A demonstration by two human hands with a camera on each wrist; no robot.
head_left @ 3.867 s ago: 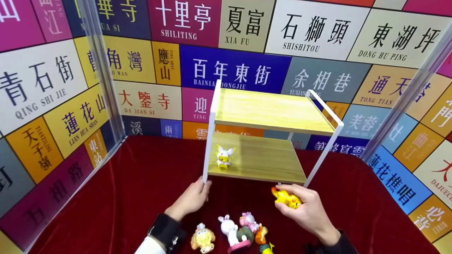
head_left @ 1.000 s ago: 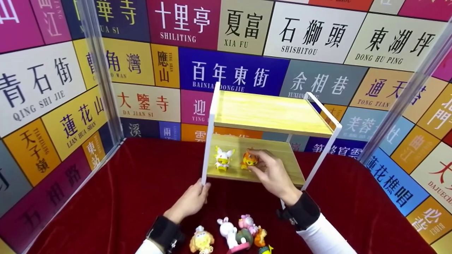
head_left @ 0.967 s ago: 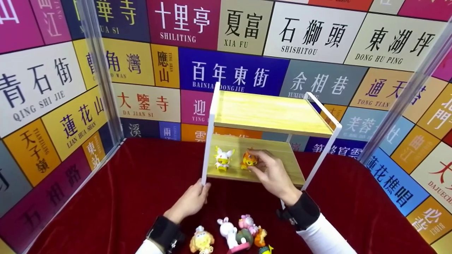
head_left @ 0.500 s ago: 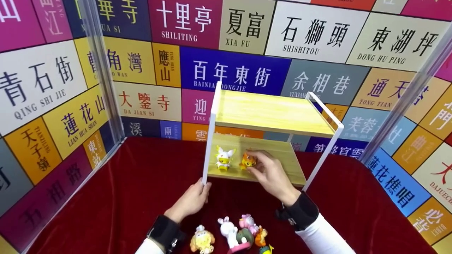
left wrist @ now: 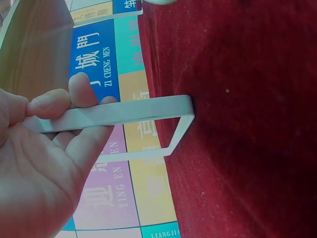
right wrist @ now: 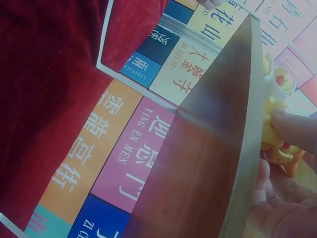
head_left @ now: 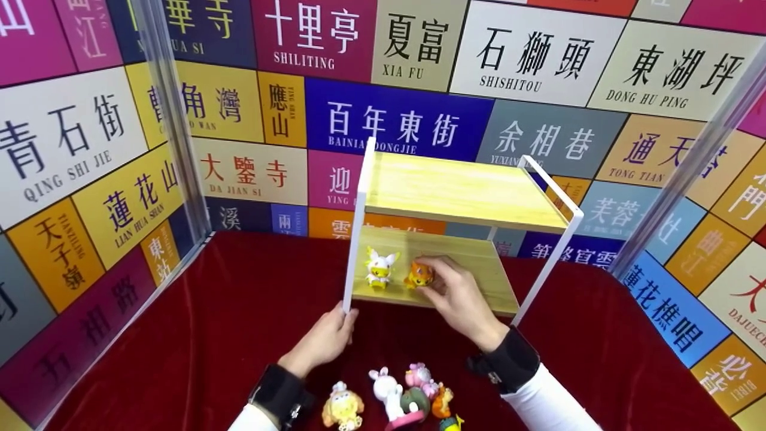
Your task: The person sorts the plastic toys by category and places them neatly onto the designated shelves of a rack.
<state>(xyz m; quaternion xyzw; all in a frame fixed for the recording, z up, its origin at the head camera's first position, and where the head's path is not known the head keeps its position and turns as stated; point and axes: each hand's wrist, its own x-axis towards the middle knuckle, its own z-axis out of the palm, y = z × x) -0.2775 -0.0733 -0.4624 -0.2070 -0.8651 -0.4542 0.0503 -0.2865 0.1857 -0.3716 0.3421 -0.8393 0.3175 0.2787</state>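
Note:
My left hand (head_left: 323,338) grips the front left leg of a two-tier white-framed rack (head_left: 467,185); in the left wrist view, fingers and thumb wrap the white leg (left wrist: 138,110). My right hand (head_left: 464,299) pinches a small orange-and-yellow Pikachu figurine (head_left: 419,275) at the lower wooden shelf, which it faces outward from. Just left of it stands a Pikachu figurine in a white costume (head_left: 379,269), with a gap between them. In the right wrist view, the shelf's edge (right wrist: 242,163) runs beside my fingers, and the thumb partly covers the held figurine (right wrist: 285,152).
Several figurines lie on the red cloth (head_left: 239,281) in front: a cream-yellow one (head_left: 343,408), a white rabbit on a pink base (head_left: 389,392), a pink one (head_left: 421,377) and an orange one (head_left: 443,401). Sign-covered panels (head_left: 395,120) enclose the back and sides.
The right hand has carried the Pikachu figurine from the rack's front right onto the lower shelf. Over the last second it shifts slightly left. The left hand keeps its hold on the leg.

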